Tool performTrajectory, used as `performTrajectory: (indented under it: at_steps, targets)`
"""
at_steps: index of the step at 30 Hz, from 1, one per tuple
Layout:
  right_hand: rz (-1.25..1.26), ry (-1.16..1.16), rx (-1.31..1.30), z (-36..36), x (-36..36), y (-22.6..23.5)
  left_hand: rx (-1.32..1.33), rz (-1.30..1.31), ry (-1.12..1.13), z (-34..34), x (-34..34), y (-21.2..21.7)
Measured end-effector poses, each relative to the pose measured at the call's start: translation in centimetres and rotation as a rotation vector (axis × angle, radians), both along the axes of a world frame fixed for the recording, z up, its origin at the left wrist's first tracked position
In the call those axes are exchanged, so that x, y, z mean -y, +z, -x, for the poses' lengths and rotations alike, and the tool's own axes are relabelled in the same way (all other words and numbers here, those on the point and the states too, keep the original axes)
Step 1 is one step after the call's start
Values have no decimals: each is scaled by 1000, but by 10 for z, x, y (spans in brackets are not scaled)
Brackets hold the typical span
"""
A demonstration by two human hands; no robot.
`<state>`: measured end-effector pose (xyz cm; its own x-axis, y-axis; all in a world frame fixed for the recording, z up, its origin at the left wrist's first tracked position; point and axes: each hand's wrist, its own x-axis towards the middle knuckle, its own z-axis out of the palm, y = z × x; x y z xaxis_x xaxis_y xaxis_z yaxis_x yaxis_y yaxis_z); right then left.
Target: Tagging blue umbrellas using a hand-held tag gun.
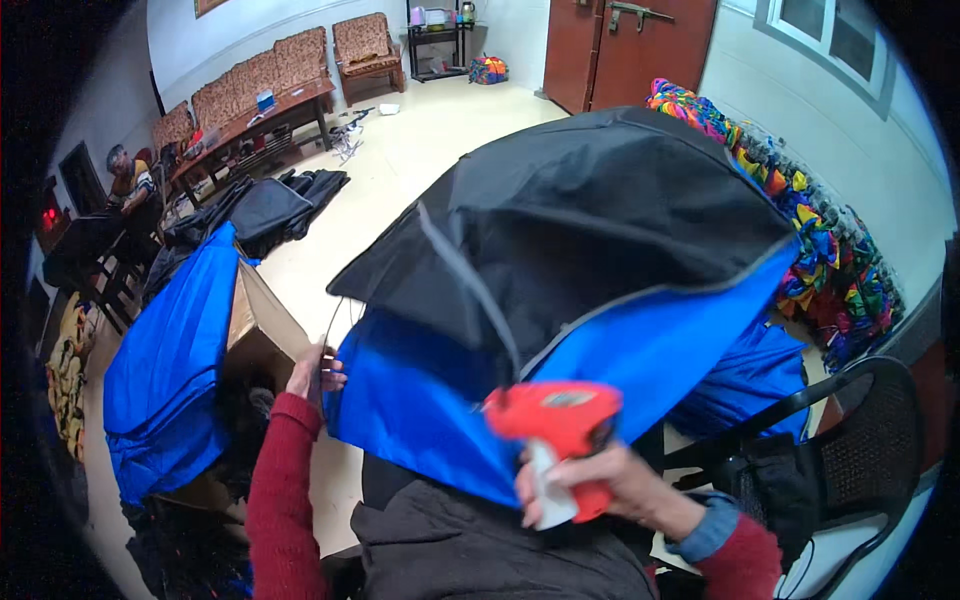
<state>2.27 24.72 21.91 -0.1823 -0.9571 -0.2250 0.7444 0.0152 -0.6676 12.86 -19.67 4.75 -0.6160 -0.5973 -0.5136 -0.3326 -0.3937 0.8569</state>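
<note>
A large sheet of black and blue fabric [600, 210] with a pale grey edging spreads over my lap and out in front of me. My right hand [610, 480] grips a red pistol-shaped tool [560, 410] with a white trigger, blurred by motion, above the blue part. From near its front end a grey strip [465, 275], also blurred, runs up across the black fabric. At the fabric's left edge, my left hand [315, 372] has its fingers bent around a thin dark cord [332, 325]. The cord's lower end is hard to make out.
A cardboard box [265, 310] draped in blue fabric [170, 370] stands at left. A black chair [870, 440] is at right, multicoloured bundles [800, 230] along the wall. Black fabric [265, 210] lies on the floor. A person [130, 185] sits far left near a long table [250, 125].
</note>
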Motion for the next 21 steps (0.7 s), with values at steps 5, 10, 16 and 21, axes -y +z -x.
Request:
performTrajectory:
  at_steps: [5, 10, 16, 21]
  targets:
    - [-53, 266, -68, -37, 30, -89, -197, 653, -15, 3, -53, 79]
    - [-101, 288, -136, -45, 33, -93, -509, 1619, -928, 18, -175, 188]
    - [-102, 313, -199, -44, 39, -88, 69, 1795, -1444, 33, -199, 178]
    - [-106, 315, -320, -42, 36, -95, -111, 1314, -1524, 63, -167, 188]
